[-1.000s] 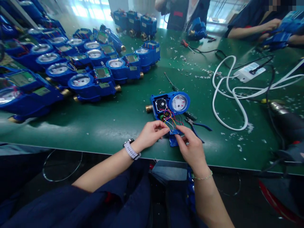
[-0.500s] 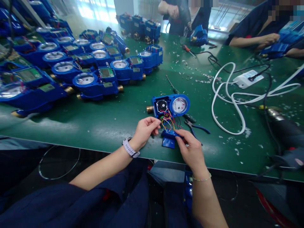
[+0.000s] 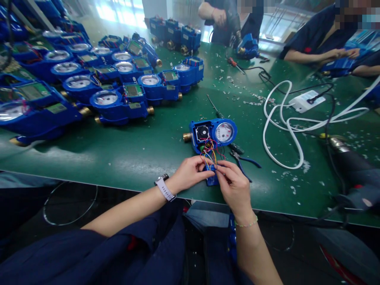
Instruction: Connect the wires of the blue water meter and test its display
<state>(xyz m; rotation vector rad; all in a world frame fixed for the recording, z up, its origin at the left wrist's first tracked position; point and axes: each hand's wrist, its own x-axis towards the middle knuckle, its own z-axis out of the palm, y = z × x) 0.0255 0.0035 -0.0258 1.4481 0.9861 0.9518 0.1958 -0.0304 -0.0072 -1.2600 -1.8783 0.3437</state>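
Note:
A blue water meter [image 3: 225,132] lies on the green table in front of me, its square compartment uncovered and a brass fitting on its left. Coloured wires [image 3: 209,148] run from that compartment down to a small blue part [image 3: 212,180], perhaps a cover, near the table's front edge. My left hand [image 3: 194,170] is closed on this part's left side, thumb and fingers at its upper edge. From the right, my right hand [image 3: 233,182] pinches the same part where the wires meet it. The fingers hide much of the part and the wire ends.
Pliers [image 3: 245,161] and a screwdriver [image 3: 214,106] lie beside the meter. Several blue meters [image 3: 118,99] fill the left side. On the right are a white cable [image 3: 292,146], a power strip [image 3: 307,101] and a heat gun [image 3: 347,152]. Two people work across the table.
My left hand has moved right and down from the wires to the small blue part. My right hand has shifted slightly left, so the two hands now meet.

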